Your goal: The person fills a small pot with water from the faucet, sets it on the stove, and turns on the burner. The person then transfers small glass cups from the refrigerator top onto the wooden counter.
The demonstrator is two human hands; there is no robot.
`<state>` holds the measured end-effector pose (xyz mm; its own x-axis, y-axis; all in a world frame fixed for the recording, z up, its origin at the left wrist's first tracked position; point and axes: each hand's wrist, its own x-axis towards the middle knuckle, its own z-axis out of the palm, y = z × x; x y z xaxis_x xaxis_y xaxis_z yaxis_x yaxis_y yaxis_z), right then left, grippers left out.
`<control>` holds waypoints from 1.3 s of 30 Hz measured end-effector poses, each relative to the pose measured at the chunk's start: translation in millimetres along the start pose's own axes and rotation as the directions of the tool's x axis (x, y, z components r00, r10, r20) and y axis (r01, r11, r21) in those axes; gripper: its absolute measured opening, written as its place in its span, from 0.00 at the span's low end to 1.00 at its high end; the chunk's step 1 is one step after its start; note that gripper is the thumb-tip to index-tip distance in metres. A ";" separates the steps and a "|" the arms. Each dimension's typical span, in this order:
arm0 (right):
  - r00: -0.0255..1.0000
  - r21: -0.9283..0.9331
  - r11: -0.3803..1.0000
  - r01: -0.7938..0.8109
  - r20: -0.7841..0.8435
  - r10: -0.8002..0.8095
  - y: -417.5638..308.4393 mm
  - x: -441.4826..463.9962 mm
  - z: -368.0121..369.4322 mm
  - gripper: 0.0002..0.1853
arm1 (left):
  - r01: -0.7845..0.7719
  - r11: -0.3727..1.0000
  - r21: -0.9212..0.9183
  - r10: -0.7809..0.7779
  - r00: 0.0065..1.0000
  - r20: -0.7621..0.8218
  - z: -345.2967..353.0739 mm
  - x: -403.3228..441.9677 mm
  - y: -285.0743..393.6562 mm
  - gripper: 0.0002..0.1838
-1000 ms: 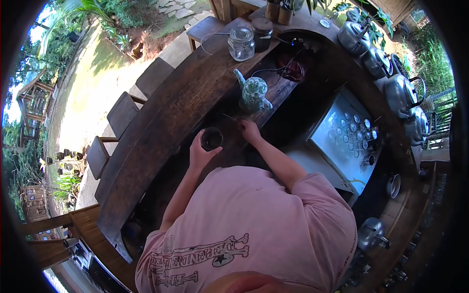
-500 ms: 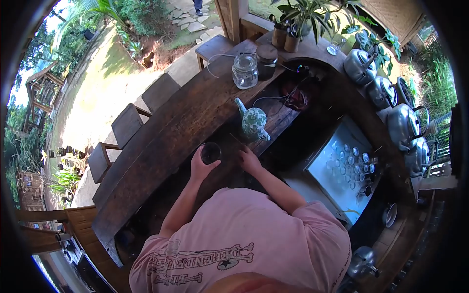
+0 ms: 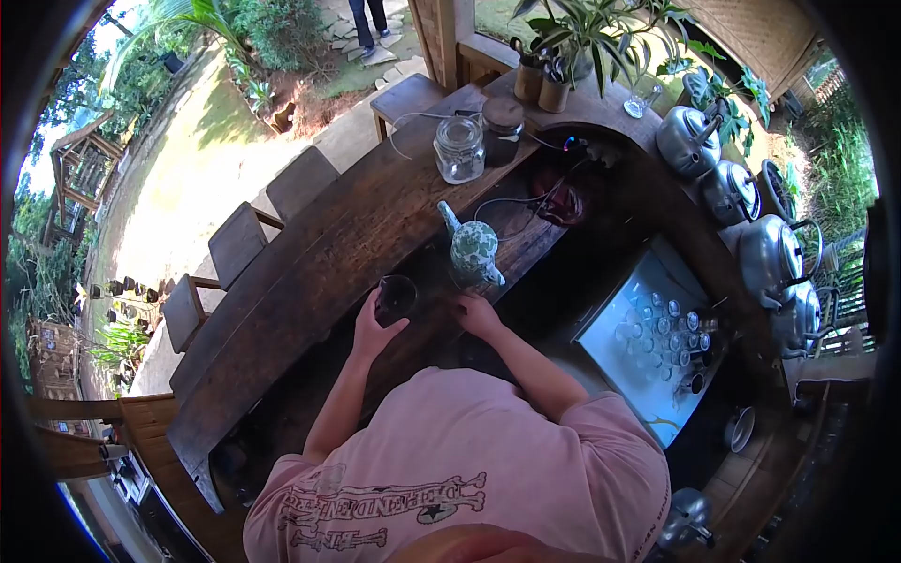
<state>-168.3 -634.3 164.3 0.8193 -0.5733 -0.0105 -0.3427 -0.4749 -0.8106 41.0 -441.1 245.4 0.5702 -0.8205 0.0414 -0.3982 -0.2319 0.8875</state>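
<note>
A dark glass cup (image 3: pixel 399 296) stands on the lower ledge of the wooden counter. My left hand (image 3: pixel 377 327) is beside it, fingers along its left side and the thumb stretched out apart from the rim. My right hand (image 3: pixel 480 315) rests low over the ledge, right of the cup, with its fingers curled together; what they hold, if anything, is hidden in shadow. Just beyond my right hand stands a green-and-white mottled teapot (image 3: pixel 474 246), its spout toward me on the right.
A clear glass jar (image 3: pixel 460 152) and a dark lidded jar (image 3: pixel 503 127) stand on the counter (image 3: pixel 310 281). Several metal kettles (image 3: pixel 770 253) line the right side. Many small glasses sit on a white surface (image 3: pixel 615 328). A person's legs (image 3: pixel 367 23) show outside.
My left thumb has moved away from the cup's rim. My right hand's fingers have drawn in, and the thin stick seen near them no longer shows. The person outside has come nearer.
</note>
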 end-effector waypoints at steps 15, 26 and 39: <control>0.921 0.296 0.901 -0.317 -0.129 0.367 -48.6 -124.7 46.0 0.22 | 0.240 0.902 -0.358 -0.204 0.969 0.137 5.5 -92.2 -54.4 0.37; 0.713 0.636 0.658 -0.404 -0.231 0.662 -33.5 -306.1 37.5 0.21 | 0.093 0.991 -0.094 -0.014 0.779 0.627 49.4 -112.8 -46.7 0.40; 0.454 0.904 0.402 -0.146 -0.300 0.839 23.2 -410.0 -31.9 0.18 | -0.168 0.986 0.007 0.095 0.593 0.800 189.1 -58.2 79.7 0.40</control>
<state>-526.9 -431.6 168.5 -0.0536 -0.8590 -0.5091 0.1579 0.4961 -0.8538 -159.8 -510.6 226.9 -0.2745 -0.9263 -0.2583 -0.4934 -0.0949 0.8646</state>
